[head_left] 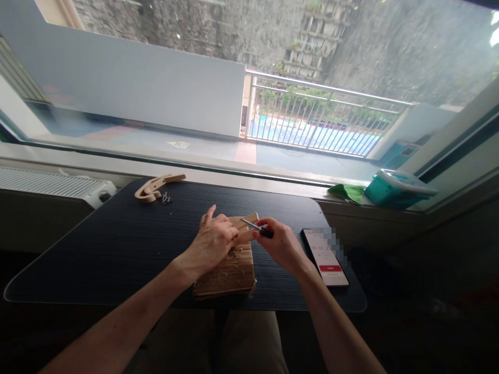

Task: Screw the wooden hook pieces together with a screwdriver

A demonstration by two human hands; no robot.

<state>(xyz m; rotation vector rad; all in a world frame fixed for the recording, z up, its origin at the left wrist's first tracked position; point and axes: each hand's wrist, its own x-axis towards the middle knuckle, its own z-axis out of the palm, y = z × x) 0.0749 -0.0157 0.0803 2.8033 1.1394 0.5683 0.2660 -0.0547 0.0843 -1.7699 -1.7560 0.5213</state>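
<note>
The fingers [271, 222] of my right hand [284, 242] were wrapped around the black handle of a screwdriver [266, 233], whose metal shaft slanted up and left across the wood [252, 216]. I could not tell whether its tip touched. My left hand [213, 238] lay palm down, most of its fingers curled together over the wood and holding it, one finger sticking out toward the window. The pale wood sat at the far end of a ridged, pitted block [230, 278], which lay near the front edge of the dark desk [128, 259]; small crumbs dotted the block. At the desk's far left was a curved hook [166, 179] of similar wood, with a few screws [166, 198] just beside it. To the right of my right hand lay a phone [325, 257], its screen lit, a red bar showing.
</note>
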